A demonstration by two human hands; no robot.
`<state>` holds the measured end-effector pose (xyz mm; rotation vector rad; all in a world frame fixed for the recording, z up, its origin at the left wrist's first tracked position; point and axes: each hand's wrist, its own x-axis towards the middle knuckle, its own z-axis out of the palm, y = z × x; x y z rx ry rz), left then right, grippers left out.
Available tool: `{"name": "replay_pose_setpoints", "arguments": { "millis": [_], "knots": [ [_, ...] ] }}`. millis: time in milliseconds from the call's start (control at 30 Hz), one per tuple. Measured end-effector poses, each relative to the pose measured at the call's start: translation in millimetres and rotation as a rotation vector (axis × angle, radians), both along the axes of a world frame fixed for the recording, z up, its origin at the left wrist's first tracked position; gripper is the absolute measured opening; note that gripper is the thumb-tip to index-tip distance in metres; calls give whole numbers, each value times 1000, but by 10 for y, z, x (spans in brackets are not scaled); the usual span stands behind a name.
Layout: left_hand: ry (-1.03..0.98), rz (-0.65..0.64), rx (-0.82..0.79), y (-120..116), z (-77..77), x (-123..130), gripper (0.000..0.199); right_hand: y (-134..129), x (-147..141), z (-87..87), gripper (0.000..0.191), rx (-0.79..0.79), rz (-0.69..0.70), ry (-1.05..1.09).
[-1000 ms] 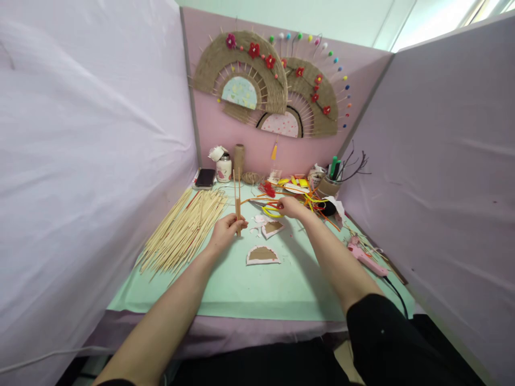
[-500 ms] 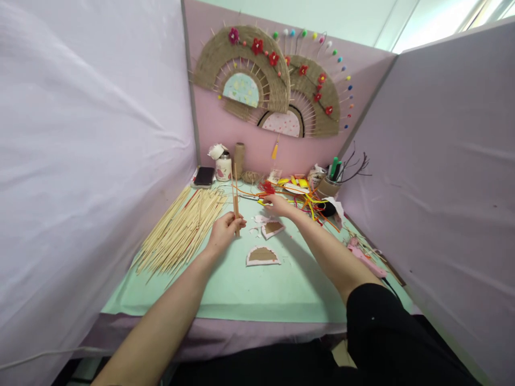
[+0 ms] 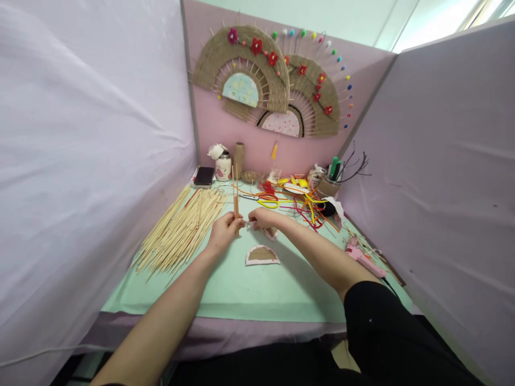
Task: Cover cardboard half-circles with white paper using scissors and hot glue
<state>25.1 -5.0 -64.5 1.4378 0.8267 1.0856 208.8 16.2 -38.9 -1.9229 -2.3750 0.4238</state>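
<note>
Several thin wooden sticks (image 3: pixel 236 195) stand nearly upright in my left hand (image 3: pixel 223 230), its fingers closed round their lower part. My right hand (image 3: pixel 263 218) is just to the right of them, low over white scraps (image 3: pixel 250 226) and a small cardboard piece with a pale edge (image 3: pixel 272 234), which it partly covers. Its fingers look pressed together, and whatever lies between them is too small to make out. Nearer to me, a half-round cardboard piece (image 3: pixel 262 254) with a white folded rim lies flat on the table.
Loose wooden sticks (image 3: pixel 181 230) cover the table's left side. Yellow-handled scissors (image 3: pixel 267 202) lie behind my hands, beside colourful pipe cleaners (image 3: pixel 309 206). A pink glue gun (image 3: pixel 364 260) rests at the right. A phone (image 3: pixel 204 176) and a jar (image 3: pixel 223 167) are at the back left.
My right hand has moved from the scissor handles toward me and left, down to the white scraps. The scissors' yellow handles now show. My left hand still holds the sticks.
</note>
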Motion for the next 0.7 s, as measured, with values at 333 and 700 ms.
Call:
{"name": "replay_pose_setpoints", "arguments": {
  "millis": [333, 700],
  "knots": [
    [-14, 32, 25, -33, 81, -34, 30, -363, 386, 576, 17, 312, -178, 300],
    [-44, -50, -32, 12, 71, 93, 38, -2037, 1012, 1048, 54, -649, -239, 161]
  ]
}}
